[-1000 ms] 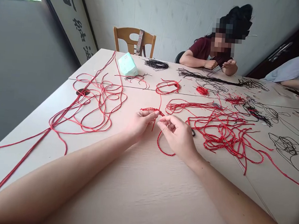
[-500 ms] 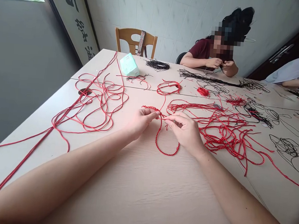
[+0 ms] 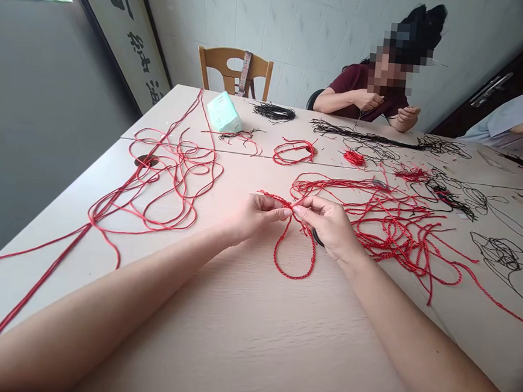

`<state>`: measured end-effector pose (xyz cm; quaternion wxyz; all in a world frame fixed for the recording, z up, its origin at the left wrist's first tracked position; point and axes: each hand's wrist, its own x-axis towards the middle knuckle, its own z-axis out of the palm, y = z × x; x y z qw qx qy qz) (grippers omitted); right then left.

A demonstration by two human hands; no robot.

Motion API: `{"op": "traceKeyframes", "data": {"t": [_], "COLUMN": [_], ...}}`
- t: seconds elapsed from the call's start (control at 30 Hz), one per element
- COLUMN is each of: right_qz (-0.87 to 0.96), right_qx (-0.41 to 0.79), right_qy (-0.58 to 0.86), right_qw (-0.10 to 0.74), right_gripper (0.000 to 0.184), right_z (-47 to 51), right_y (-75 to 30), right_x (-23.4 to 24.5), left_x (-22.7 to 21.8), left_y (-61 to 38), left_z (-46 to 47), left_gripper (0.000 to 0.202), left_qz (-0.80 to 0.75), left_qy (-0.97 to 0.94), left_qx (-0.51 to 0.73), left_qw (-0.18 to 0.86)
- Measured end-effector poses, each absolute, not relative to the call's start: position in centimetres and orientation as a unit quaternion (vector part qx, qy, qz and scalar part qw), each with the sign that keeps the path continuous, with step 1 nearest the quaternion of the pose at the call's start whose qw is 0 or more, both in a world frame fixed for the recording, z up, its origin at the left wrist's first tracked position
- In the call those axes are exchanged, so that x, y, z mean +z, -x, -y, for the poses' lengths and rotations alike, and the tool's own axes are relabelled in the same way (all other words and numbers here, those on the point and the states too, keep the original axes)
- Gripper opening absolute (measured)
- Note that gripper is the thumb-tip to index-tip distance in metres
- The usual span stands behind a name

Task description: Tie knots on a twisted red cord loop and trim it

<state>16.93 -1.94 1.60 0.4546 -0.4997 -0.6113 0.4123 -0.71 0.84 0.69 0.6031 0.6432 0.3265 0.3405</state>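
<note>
A twisted red cord (image 3: 292,277) is pinched between my two hands just above the table, its lower part hanging in a loop toward me. My left hand (image 3: 262,217) is closed on it, thumb against forefinger, and a length of the cord trails off behind those fingers. Tip to tip with it, my right hand (image 3: 327,225) grips the same cord from the other side. The exact crossing of the strands is hidden by the fingertips. A dark object (image 3: 317,238), mostly covered, shows beneath my right hand; I cannot make out what it is.
Tangled red cords (image 3: 394,230) spread to the right, and long red cords (image 3: 153,193) lie to the left. Further back are a coiled red cord (image 3: 294,153), black cord bundles (image 3: 275,112) and a pale green packet (image 3: 224,112). A person (image 3: 364,92) sits across the table (image 3: 232,332).
My hands have come together, the left moving right until the fingertips meet at the cord. The dark object under my right hand has come into view. The person opposite has spread their hands apart.
</note>
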Motion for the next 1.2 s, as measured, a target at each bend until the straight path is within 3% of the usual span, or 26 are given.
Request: {"op": "traceKeyframes", "data": {"t": [0.13,0.3,0.53,0.63,0.83,0.97,1.2], "right_qz": [0.567,0.531,0.636,0.703,0.830,0.833,0.815], "right_qx": [0.490,0.558,0.451,0.354,0.075,0.046,0.086], "right_qy": [0.493,0.495,0.528,0.534,0.462,0.444,0.443], "right_qw": [0.443,0.402,0.336,0.309,0.304,0.327,0.362], "right_gripper": [0.022,0.028,0.021,0.013,0.008,0.009,0.010], "right_z": [1.8,1.7,1.8,2.2,2.7,2.9,3.3], "right_y": [-17.0,-17.4,-18.0,-17.8,-17.9,-17.7,-17.1], "right_x": [1.6,1.7,2.4,2.8,3.7,3.9,3.6], "left_x": [0.9,1.2,1.3,1.4,1.1,0.8,0.8], "left_y": [0.7,0.7,0.7,0.9,1.7,1.7,1.8], "left_z": [-0.7,-0.6,-0.5,-0.6,-1.3,-1.5,-1.4], "left_gripper": [0.028,0.019,0.019,0.021,0.022,0.020,0.021], "left_qz": [-0.363,-0.390,-0.385,-0.375,-0.302,-0.277,-0.259], "left_qy": [-0.671,-0.750,-0.780,-0.758,-0.621,-0.514,-0.469], "left_qx": [0.321,0.330,0.312,0.288,0.245,0.258,0.247], "left_qw": [0.561,0.420,0.382,0.448,0.680,0.770,0.808]}}
